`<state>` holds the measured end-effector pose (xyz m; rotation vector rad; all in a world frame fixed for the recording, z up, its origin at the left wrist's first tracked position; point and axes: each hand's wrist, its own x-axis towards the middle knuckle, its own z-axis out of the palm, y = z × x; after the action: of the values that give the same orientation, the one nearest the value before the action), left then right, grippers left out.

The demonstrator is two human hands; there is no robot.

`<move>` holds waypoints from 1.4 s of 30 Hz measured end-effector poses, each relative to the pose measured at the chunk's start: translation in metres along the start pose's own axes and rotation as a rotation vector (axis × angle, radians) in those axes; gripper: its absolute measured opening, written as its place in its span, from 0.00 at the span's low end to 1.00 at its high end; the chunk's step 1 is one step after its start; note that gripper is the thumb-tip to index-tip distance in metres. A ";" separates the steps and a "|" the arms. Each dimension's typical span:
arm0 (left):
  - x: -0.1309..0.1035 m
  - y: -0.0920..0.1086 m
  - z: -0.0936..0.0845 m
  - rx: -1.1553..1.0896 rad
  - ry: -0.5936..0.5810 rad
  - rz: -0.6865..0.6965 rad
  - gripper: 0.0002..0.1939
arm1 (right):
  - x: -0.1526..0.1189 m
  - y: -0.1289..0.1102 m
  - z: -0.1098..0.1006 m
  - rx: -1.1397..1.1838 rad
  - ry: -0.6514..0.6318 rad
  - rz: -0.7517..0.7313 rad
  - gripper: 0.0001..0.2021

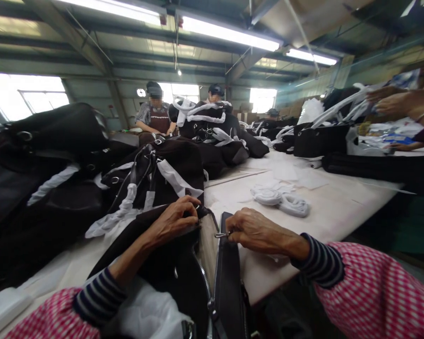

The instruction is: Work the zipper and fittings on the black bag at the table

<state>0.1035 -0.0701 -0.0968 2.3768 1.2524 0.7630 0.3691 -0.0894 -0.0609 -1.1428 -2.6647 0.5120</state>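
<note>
A black bag lies at the table's near edge, its long zipper partly open over a beige lining. My left hand is closed on the bag's far edge, fingers curled at the zipper's end. On the other side of the opening, my right hand pinches a silver metal zipper pull at the zipper's edge. Another zipper slider hangs lower on the zipper track. White wrapping bulges at the bag's near left side.
Black bags with white-wrapped handles pile up at left and behind. Coiled white cords lie on the pale table. Across the table are co-workers; another person's hands work at right near a black bag.
</note>
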 end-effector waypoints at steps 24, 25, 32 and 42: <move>-0.007 0.002 0.016 0.354 -0.033 0.085 0.05 | 0.006 -0.003 0.004 0.051 -0.011 -0.013 0.08; -0.007 0.002 0.013 0.296 -0.031 0.062 0.05 | 0.006 -0.002 0.004 0.055 -0.007 -0.018 0.08; -0.005 -0.005 0.009 0.117 -0.005 0.047 0.09 | 0.005 -0.007 0.000 0.081 0.005 -0.013 0.09; -0.006 -0.004 0.009 0.016 0.007 0.029 0.09 | 0.013 -0.004 0.006 0.065 0.019 -0.025 0.07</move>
<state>0.1036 -0.0728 -0.1081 2.4115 1.2340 0.7729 0.3555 -0.0843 -0.0642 -1.0893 -2.6230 0.5760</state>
